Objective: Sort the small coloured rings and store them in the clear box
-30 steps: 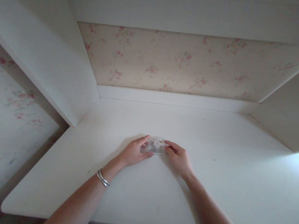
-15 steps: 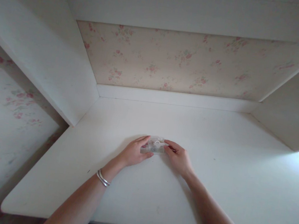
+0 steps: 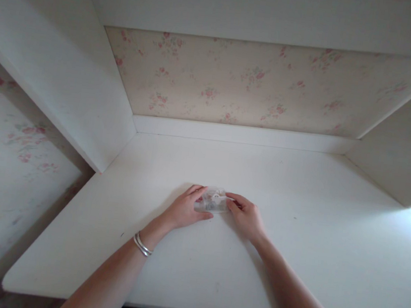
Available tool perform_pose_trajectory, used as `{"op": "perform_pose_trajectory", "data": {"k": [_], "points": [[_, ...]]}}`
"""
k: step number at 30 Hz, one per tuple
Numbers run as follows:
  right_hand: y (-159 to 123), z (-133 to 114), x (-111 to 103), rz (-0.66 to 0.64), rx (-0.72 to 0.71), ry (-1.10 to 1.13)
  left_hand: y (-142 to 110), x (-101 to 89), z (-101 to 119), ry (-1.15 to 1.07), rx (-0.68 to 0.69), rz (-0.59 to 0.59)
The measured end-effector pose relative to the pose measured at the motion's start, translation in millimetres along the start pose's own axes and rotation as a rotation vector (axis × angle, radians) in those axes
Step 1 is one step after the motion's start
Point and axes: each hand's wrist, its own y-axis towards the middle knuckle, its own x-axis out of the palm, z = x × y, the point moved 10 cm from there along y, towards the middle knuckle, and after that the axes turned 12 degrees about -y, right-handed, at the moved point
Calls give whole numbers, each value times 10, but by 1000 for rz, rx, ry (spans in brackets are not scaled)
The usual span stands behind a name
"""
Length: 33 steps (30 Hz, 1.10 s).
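Observation:
A small clear plastic case (image 3: 215,207) lies near the middle of the white desk, between my two hands. My left hand (image 3: 187,209) curves around its left end, fingers at the far edge and thumb along the near edge. From the right, my right hand (image 3: 245,214) pinches with thumb and index finger at a thin white piece with a ring-shaped end (image 3: 216,197), which lies over the case. Whether those fingertips also grip the case I cannot tell. The contents of the case are too small and blurred to make out.
The white desk (image 3: 311,267) has a rounded front left corner. White side panels stand at the left (image 3: 69,67) and right (image 3: 405,138). Behind is a low ledge (image 3: 245,135) under floral wallpaper (image 3: 236,83), with a white board (image 3: 245,16) above.
The near edge and left end of the case have shifted very slightly rightward with my left hand, its thumb reaching a little further right. My right hand stays almost in place.

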Motion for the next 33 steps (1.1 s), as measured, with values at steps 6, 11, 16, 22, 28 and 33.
{"op": "perform_pose_trajectory", "data": {"k": [6,11,16,22,28,33], "points": [[-9,-5,-10,9,0,-33,10,-6,15,-16,20,0],[-26,-82,-12,-4,-55,3,24,-13,11,-40,20,-10],[-36,-160,4,-18,-124,-5,21,-10,0,-46,8,-21],[-73,-229,26,-64,-191,-28,20,-18,25,-87,-13,-23],[-114,-284,63,-96,-260,-96,26,-14,-10,-71,-19,-15],[-126,-318,77,-117,-270,-138,26,-14,-77,-44,-51,-12]]}}
